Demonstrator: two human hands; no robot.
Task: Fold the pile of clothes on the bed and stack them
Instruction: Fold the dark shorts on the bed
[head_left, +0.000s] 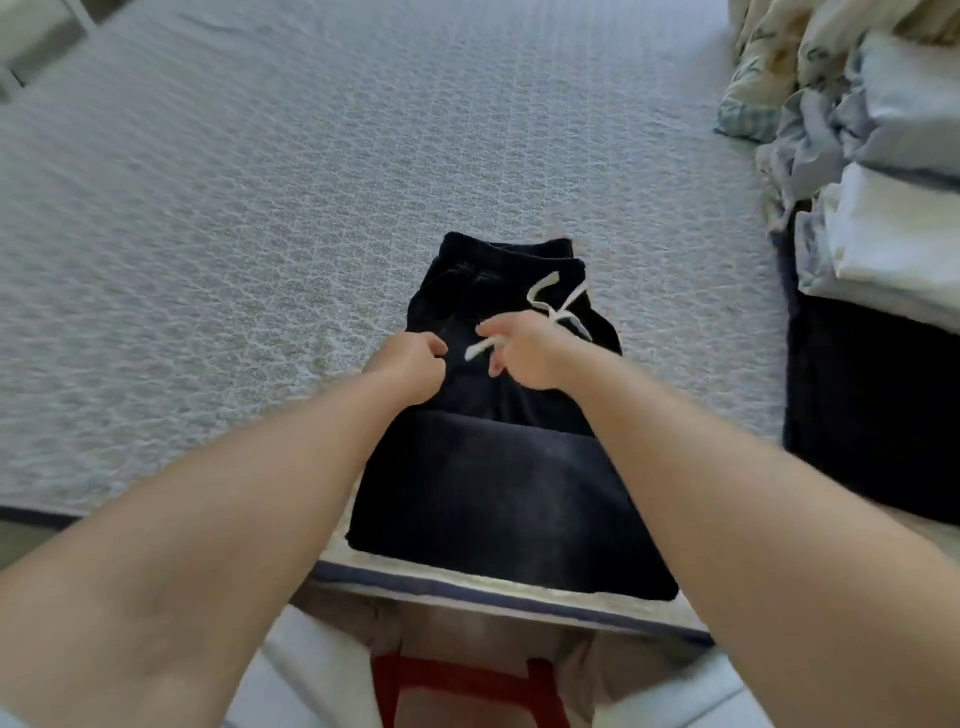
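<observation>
Dark navy drawstring pants (498, 483) lie on the bed (208, 234), waistband at the far end and the near part reaching the bed's front edge. A white drawstring (550, 306) lies across the waist area. My left hand (410, 364) is closed in a fist on the pants' left edge. My right hand (524, 353) pinches the loose end of the white drawstring over the middle of the pants. A stack of folded clothes (893, 218), white and pale blue on top of a dark piece, stands at the right.
Crumpled floral bedding (789, 57) is heaped at the far right corner. The bed's front edge (467, 587) runs just below the pants. Beneath it I see the floor and red straps (395, 691). A pale patterned cover spreads to the left and behind.
</observation>
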